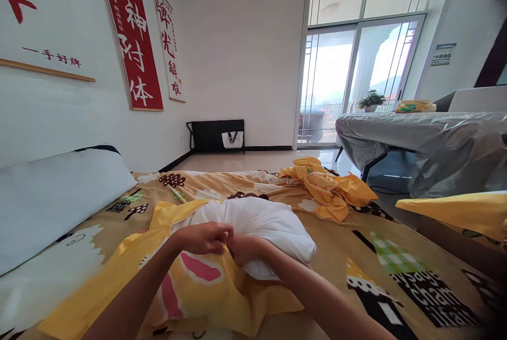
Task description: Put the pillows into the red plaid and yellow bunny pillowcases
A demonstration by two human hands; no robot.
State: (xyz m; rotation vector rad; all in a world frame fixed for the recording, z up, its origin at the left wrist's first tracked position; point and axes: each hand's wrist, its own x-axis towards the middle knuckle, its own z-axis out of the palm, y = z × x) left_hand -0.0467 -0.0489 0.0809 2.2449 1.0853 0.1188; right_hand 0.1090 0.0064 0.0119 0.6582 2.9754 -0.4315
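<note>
The left hand (204, 237) has its grip closed on the yellow pillowcase (206, 290), at the opening edge. The right hand (247, 249) meets it there, against the white pillow (265, 218); its fingertips are hidden, so I cannot tell whether its grip grasps cloth. Pillow and pillowcase lie on the patterned bed (330, 271), with crumpled yellow fabric (330, 187) beyond, to the right.
</note>
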